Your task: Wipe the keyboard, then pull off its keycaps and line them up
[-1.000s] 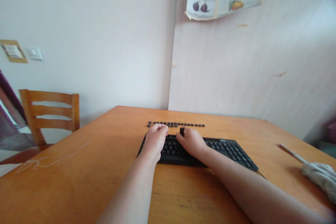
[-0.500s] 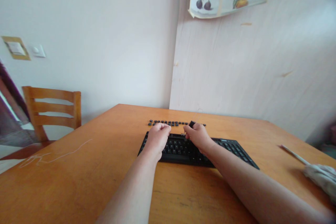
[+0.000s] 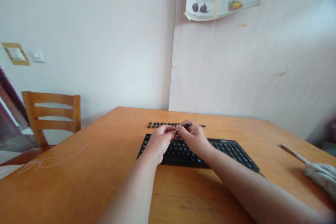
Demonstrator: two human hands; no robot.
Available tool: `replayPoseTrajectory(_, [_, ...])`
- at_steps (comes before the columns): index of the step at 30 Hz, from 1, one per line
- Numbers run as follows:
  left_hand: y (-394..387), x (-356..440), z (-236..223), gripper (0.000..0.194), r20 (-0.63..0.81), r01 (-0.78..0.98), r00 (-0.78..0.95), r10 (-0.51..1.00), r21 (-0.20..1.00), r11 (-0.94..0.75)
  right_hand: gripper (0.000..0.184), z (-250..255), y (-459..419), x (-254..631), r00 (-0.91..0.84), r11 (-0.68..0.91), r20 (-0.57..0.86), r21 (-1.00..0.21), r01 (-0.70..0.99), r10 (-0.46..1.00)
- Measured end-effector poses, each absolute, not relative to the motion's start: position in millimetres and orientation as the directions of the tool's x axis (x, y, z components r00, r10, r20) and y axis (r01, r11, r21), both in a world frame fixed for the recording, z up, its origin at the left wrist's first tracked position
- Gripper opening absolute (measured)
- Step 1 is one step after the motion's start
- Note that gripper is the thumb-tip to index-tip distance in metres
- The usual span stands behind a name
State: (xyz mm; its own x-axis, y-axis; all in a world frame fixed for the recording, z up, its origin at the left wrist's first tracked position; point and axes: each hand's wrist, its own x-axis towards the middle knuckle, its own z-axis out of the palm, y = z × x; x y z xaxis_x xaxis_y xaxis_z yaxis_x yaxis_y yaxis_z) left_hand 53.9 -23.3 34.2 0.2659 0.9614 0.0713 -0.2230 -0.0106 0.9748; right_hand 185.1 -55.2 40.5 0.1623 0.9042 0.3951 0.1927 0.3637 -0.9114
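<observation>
A black keyboard [image 3: 231,152] lies across the table below both hands. My right hand [image 3: 193,138] is closed around a keycap puller [image 3: 187,125], whose black handle sticks out above the fingers. Against its fingertips my left hand [image 3: 160,141] is pinched, and a small dark piece that looks like a keycap [image 3: 176,132] shows between the two hands. The fingers hide most of it. Behind the keyboard, loose black keycaps [image 3: 158,126] stand in two rows, partly covered by my hands.
The wooden table [image 3: 86,178] meets the wall at the back. White string [image 3: 63,156] lies on the left, a grey cloth bundle with a stick [image 3: 319,175] on the right. A wooden chair [image 3: 54,112] stands beyond the left edge. A cable [image 3: 261,174] leaves the keyboard's right corner.
My hands were apart over the keyboard and now meet at the fingertips. The right hand has moved left and turned the puller from upright to more level. The view has shifted slightly.
</observation>
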Motion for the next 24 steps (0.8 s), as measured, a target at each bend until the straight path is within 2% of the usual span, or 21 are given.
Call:
replayPoseTrajectory(4, [-22.2,53.0,33.4,0.026,0.046,-0.244,0.262,0.964,0.97,0.019,0.033,45.5,-57.1,186.4,0.209,0.346,0.383,-0.918,0.192,0.9])
replayPoseTrajectory(6, [-21.4,52.3,32.8,0.024,0.033,-0.258,0.27,0.962,0.965,0.039,0.037,47.8,-56.8,190.0,0.231,0.372,0.426,-0.896,0.244,0.875])
replayPoseTrajectory(8, [-20.6,51.7,32.6,0.022,0.025,-0.283,0.277,0.961,0.958,0.056,0.031,49.0,-55.9,195.0,0.22,0.409,0.498,-0.843,0.349,0.839])
replayPoseTrajectory(12, [-20.1,50.7,32.7,0.023,0.018,-0.315,0.282,0.959,0.946,0.075,0.017,50.5,-56.6,205.1,0.0,0.502,0.649,-0.588,0.635,0.761])
replayPoseTrajectory(16, [-20.4,50.3,33.0,0.023,0.028,-0.331,0.291,0.956,0.941,0.073,0.019,54.1,-60.7,209.9,-0.224,0.55,0.649,-0.354,0.757,0.727])
replayPoseTrajectory(20, [-21.4,51.1,34.5,0.024,0.004,-0.318,0.279,0.96,0.944,0.089,0.019,59.3,-65.3,209.9,-0.326,0.544,0.599,-0.224,0.808,0.731])
replayPoseTrajectory(24, [-21.7,52.1,35.2,0.028,-0.02,-0.292,0.28,0.96,0.951,0.105,0.019,66.4,-66.6,210.2,-0.341,0.481,0.538,-0.142,0.865,0.771])
